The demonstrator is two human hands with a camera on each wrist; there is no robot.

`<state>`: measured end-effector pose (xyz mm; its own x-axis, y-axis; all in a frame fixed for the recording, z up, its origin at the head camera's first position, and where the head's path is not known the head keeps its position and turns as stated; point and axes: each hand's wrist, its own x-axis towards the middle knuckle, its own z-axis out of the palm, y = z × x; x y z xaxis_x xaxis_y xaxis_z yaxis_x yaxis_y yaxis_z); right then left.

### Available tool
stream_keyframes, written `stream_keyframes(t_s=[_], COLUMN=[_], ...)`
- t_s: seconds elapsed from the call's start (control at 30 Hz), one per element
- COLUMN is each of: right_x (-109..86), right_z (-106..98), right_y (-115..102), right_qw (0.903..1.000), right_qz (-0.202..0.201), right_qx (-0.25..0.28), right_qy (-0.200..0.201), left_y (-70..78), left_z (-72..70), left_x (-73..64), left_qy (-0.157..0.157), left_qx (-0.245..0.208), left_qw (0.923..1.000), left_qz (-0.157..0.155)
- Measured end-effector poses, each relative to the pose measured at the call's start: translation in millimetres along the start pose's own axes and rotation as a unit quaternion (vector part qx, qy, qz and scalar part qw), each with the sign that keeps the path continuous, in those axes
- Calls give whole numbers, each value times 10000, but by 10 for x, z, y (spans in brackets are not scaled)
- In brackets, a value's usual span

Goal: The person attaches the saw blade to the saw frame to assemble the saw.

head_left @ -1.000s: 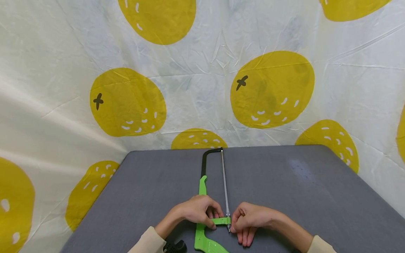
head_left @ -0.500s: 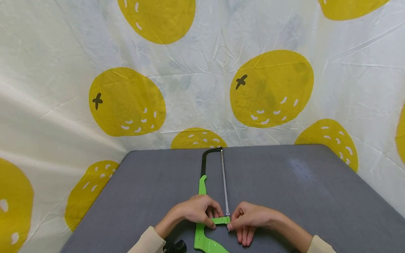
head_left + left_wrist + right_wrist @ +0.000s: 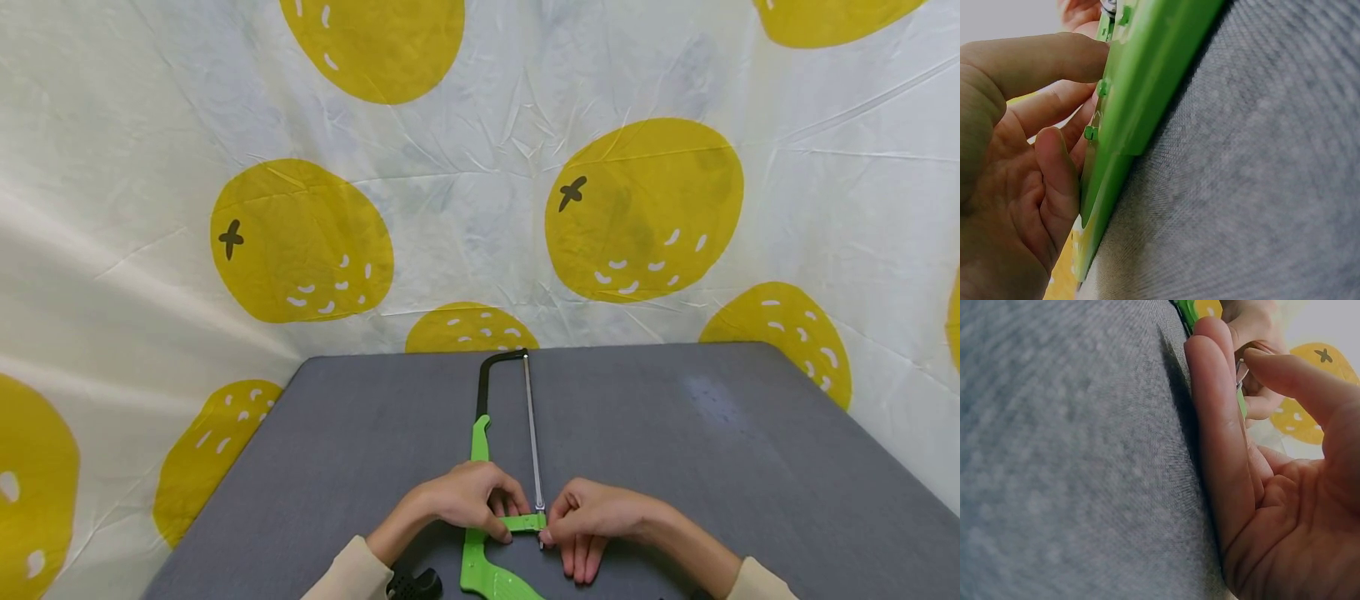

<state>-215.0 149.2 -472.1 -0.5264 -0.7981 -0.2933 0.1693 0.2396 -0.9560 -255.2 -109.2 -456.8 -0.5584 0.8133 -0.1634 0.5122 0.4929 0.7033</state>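
1. Hacksaw (image 3: 480,446) lies flat on the grey desk (image 3: 360,433), blade (image 3: 533,433) to the right, handle (image 3: 498,583) near.
2. Left grip (image 3: 474,497) looks clamped round the green crosspiece (image 3: 525,523); I'd brace it there so nothing twists.
3. Right grip (image 3: 592,512) seems pinched on the metal fitting (image 3: 542,545) at the blade's near end, which is mostly hidden.
4. If that's for tensioning, go small turns, blade straight imo.

The worktop (image 3: 637,425) left room either side of the hacksaw (image 3: 480,442); the left hand (image 3: 472,497) and right hand (image 3: 596,517) blocked its near crossbar.
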Motion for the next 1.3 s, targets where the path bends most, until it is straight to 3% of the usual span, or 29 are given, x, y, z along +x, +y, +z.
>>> stream_keyframes(t_s=[0.53,1.3], right_x=[-2,2], right_z=[-17,-26], right_y=[-6,23], right_qw=[9999,9998], right_qz=[-65,-155], right_qx=[25,-75], right_qy=[-140,-22], left_y=[-12,39], left_z=[4,-10], left_x=[6,-7], left_qy=[46,84], left_qx=[50,-4], left_qw=[10000,9999], left_qz=[35,-60])
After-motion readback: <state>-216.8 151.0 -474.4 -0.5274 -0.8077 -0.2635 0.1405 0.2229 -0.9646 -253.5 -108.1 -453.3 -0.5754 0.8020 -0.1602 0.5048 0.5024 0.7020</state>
